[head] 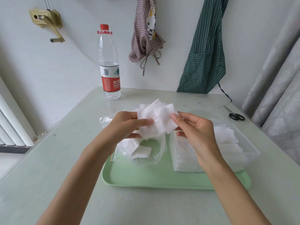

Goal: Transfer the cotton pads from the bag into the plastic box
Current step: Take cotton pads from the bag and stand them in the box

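A messy bunch of white square cotton pads (158,118) is held up above the tray between both hands. My left hand (128,125) grips its left side, thumb on top. My right hand (196,129) pinches its right edge. Below them lies the clear plastic bag (146,151) with several pads still inside, partly on the tray. To the right stands the clear plastic box (243,153), holding stacked pads; my right wrist hides part of it.
A light green tray (146,179) carries the bag and box on a pale table. A water bottle (109,65) stands at the back, black-handled scissors (234,114) at the far right. Aprons hang on the wall behind; grey curtains are on the right.
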The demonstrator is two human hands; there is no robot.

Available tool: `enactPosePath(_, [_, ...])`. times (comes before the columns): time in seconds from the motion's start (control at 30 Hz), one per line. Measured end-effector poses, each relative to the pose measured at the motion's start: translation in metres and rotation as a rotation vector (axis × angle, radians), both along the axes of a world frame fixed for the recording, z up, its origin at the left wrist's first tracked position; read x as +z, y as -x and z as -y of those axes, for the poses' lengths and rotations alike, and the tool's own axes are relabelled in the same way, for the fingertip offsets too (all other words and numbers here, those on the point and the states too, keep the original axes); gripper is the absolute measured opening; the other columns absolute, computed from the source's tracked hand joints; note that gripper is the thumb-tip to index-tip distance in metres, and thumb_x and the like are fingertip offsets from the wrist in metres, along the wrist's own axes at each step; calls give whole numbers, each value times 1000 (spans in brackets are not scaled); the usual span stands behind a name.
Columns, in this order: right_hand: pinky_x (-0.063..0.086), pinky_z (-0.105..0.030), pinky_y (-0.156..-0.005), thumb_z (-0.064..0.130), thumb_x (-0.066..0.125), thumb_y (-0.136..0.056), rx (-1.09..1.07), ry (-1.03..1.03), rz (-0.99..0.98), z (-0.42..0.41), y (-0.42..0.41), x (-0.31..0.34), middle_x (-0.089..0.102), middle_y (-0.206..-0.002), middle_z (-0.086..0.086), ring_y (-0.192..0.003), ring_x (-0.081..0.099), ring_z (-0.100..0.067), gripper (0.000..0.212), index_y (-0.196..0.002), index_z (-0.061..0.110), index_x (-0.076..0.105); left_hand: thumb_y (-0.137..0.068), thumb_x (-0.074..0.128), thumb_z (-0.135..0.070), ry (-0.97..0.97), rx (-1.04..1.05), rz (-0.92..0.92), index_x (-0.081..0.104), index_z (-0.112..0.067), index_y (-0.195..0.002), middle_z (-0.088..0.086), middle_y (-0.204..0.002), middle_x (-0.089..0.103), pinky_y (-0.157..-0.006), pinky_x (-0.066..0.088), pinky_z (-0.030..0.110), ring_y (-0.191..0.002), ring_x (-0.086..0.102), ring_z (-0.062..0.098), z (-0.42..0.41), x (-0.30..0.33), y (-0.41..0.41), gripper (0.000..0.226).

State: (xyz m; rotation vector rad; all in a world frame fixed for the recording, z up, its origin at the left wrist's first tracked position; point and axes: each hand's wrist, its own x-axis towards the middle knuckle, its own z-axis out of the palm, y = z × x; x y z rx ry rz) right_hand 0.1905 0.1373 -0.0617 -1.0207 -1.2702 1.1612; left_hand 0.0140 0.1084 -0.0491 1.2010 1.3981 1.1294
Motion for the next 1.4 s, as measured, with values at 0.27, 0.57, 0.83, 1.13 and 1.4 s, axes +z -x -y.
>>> enactPosePath(0.27, [49, -12, -62, 15, 67, -85, -59, 74, -331, -11, -21, 10, 67, -78, 6, -63, 56, -2, 14, -98, 13, 70, -83, 69, -22, -11, 37, -20, 73, -17, -98, 0, -92, 75, -59, 52, 15, -83, 70, 7, 1, -1, 2, 16])
enactPosePath(0.57, [45, -9, -55, 17, 73, -80, 57, -68, 96, -2, -4, 3, 72, -70, 15, -61, 60, 6, 11, -82, 27, 72, -84, 67, -21, 8, -55, -49, 74, -20, -95, 4, -91, 74, -63, 45, 16, -75, 61, 9, 2, -1, -7, 14])
enactPosePath(0.83, [45, -12, -68, 16, 67, -85, -137, -392, 304, -2, 8, -12, 67, -88, 10, -78, 61, -2, 10, -90, 24, 71, -88, 63, -20, -21, -112, 18, 72, -19, -105, 0, -98, 74, -59, 48, 12, -84, 66, 3, 2, -1, -13, 20])
enactPosePath(1.13, [50, -16, -73, 20, 69, -84, 24, -195, 113, -2, 6, -6, 74, -89, 9, -82, 66, 0, 10, -93, 25, 72, -89, 62, -25, -146, -36, -99, 74, -29, -96, -12, -85, 74, -53, 45, 10, -71, 60, -4, 6, 4, -14, 15])
enactPosePath(1.4, [52, -23, -88, 11, 57, -92, 230, 81, 326, -44, -80, 22, 72, -99, 0, -90, 66, -8, 16, -102, 13, 69, -89, 62, -19, -242, 89, -171, 67, -36, -81, -27, -71, 69, -45, 43, 10, -59, 56, -10, 5, 6, -5, 20])
